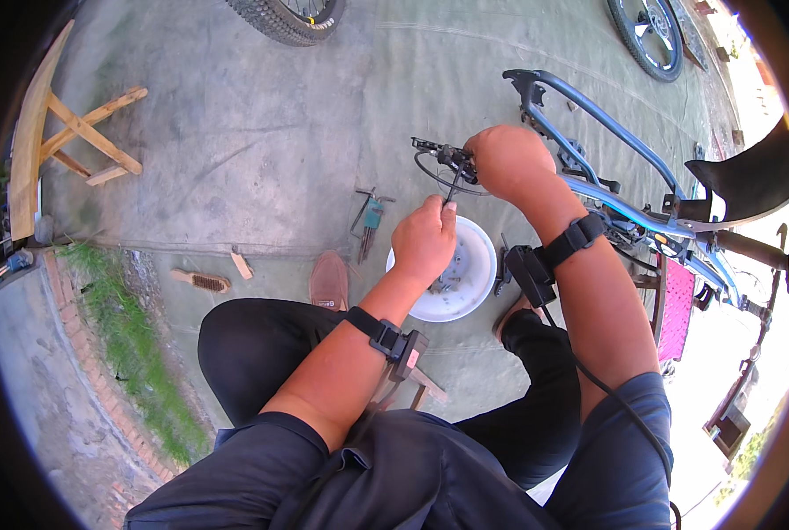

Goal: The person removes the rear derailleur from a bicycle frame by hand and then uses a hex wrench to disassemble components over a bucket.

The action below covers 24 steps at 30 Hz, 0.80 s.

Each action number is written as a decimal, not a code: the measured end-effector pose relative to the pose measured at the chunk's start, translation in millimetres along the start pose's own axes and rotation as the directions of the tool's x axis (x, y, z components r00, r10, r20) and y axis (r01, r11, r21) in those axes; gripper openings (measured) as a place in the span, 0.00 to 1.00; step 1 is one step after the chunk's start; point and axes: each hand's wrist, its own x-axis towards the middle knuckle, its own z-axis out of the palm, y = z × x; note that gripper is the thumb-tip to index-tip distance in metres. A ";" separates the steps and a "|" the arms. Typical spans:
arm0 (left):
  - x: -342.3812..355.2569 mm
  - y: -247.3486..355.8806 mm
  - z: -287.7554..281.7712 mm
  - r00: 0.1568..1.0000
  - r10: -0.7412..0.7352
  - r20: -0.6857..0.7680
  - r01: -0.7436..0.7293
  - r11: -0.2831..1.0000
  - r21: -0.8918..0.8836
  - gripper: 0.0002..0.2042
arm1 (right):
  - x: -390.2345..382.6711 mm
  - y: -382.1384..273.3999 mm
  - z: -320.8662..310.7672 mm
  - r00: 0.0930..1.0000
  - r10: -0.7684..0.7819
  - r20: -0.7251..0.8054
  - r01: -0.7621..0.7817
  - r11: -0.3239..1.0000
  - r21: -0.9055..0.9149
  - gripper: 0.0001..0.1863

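Note:
My left hand (424,238) is closed around a thin dark tool whose tip points up toward a small black bicycle part (443,155). My right hand (509,162) grips that black part, which has a black cable looping from it. Both hands hover above a white bowl (478,287) on the ground that holds small metal pieces. A blue bicycle frame (606,124) lies just right of my right hand. Black straps with small devices sit on both wrists.
A hand tool with a teal handle (371,216) and a wire brush (202,282) lie on the concrete. A wooden bench (50,141) stands at left, two wheels (293,18) (649,35) at the top. A pink cloth (677,309) is at right, a grass strip (121,344) at left.

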 end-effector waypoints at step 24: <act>13.7 -39.5 4.4 0.706 0.204 0.679 0.706 -0.278 -0.651 0.14 | 2.4 2.0 -0.9 1.000 -0.024 0.008 0.024 1.000 0.018 0.10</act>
